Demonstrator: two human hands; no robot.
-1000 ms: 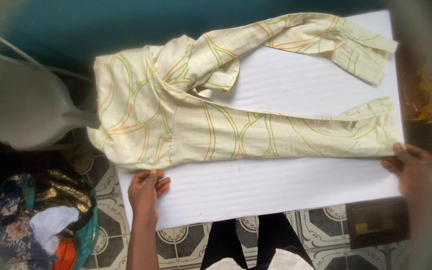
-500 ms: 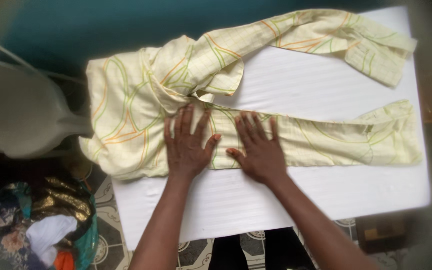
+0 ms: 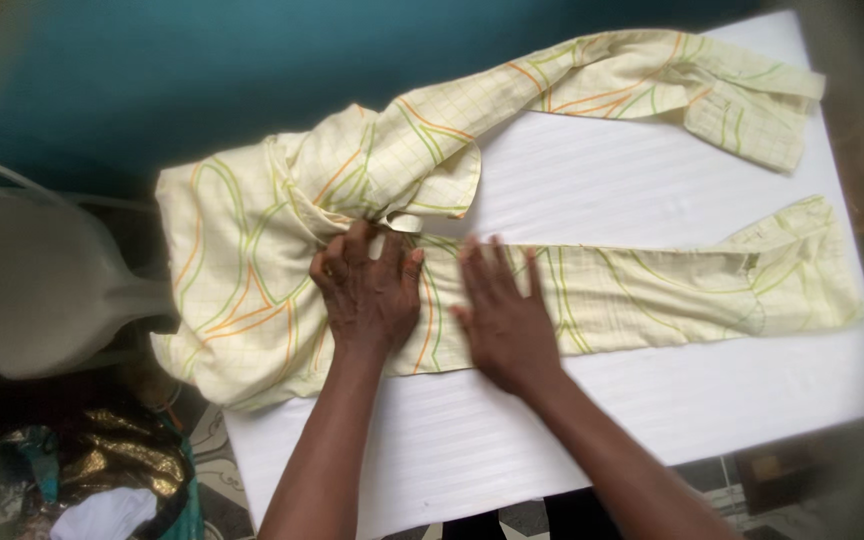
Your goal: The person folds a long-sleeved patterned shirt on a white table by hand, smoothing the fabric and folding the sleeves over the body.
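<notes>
A pale yellow pair of trousers (image 3: pixel 652 290) with green and orange curved lines lies spread across a white table (image 3: pixel 592 420). One leg runs along the near side, the other (image 3: pixel 612 80) angles toward the far right corner. My left hand (image 3: pixel 367 290) rests at the crotch, its fingers curled into the bunched cloth there. Just to its right, my right hand (image 3: pixel 500 315) lies flat with fingers spread on the near leg. The waist end hangs over the table's left edge.
A white plastic chair (image 3: pixel 32 290) stands to the left of the table. On the tiled floor at the lower left sits a pile of colourful clothes (image 3: pixel 102 480). A teal wall runs behind the table.
Both hands came from the table's near edge onto the trousers' middle. My left hand went from flat to fingers curled in the cloth at the crotch.
</notes>
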